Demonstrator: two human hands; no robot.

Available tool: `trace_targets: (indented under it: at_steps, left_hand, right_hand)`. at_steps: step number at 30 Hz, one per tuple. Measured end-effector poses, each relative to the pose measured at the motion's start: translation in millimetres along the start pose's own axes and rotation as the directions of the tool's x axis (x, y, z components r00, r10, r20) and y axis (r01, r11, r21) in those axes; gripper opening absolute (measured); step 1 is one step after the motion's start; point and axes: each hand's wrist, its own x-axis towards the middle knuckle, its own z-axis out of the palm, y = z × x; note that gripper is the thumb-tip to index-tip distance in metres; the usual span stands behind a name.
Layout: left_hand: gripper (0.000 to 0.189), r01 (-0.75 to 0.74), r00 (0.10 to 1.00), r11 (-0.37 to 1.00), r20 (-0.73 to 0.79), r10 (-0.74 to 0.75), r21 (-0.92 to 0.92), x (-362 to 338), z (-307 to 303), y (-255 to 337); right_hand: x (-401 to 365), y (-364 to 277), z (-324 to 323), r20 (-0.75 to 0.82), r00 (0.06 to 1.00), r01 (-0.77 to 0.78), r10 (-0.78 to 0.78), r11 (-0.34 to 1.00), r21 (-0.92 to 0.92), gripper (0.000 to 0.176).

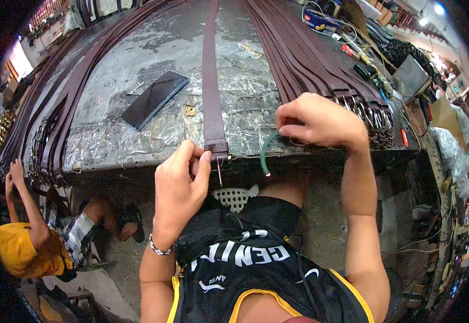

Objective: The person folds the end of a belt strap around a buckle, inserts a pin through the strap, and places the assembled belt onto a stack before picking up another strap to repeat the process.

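Observation:
A long dark brown leather belt (211, 81) lies straight across the table toward me. Its folded end is at the near edge, where a thin metal prong (219, 173) points down. My left hand (182, 180) is closed at the left side of that end, with thumb and forefinger pinching its edge. Off to the right, my right hand (320, 123) is closed around a curved green cord-like piece (267, 153) with a pale tip. The hidden part of that piece lies behind my fingers. A black phone (155, 99) rests on the table left of the belt.
Bundles of brown belts with metal buckles (372, 113) hang over the near edge at right, and more belts (78, 86) lie at left. A blue box (320, 21) stands at the far right. A co-worker in a yellow shirt (27, 250) sits at lower left.

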Motion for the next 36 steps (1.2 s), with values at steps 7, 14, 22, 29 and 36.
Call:
trace_targets:
  at_steps: [7, 14, 22, 29, 36]
  left_hand:
    - [0.015, -0.067, 0.997, 0.998, 0.031, 0.067, -0.009, -6.6, 3.6, -1.4]
    - [0.016, 0.008, 0.992, 0.997, 0.129, 0.002, -0.078, -11.8, 2.8, 3.4]
    - [0.014, 0.124, 0.973, 0.982, 0.212, -0.092, -0.145, -8.7, -18.1, -8.7]
    - [0.010, 0.066, 0.995, 0.974, 0.082, -0.049, -0.218, -8.5, -17.0, -13.0]
    - [0.010, 0.096, 0.994, 0.973, 0.071, -0.083, -0.212, -8.2, -18.0, -9.5]
  right_hand:
    - [-42.2, -21.4, 12.0, -0.318, 0.938, 0.240, -0.140, 0.923, 0.302, 0.015]
    - [-51.1, -43.7, 85.7, -0.530, 0.683, 0.237, 0.502, 0.534, 0.812, 0.012]
    - [-22.2, -58.4, 132.9, -0.763, 0.500, 0.339, 0.411, 0.718, 0.608, 0.008]
    - [-20.8, -53.6, 148.7, -0.826, 0.497, 0.229, 0.267, 0.877, 0.422, 0.010]
    - [-19.2, -56.5, 149.7, -0.829, 0.509, 0.173, 0.231, 0.916, 0.361, 0.011]
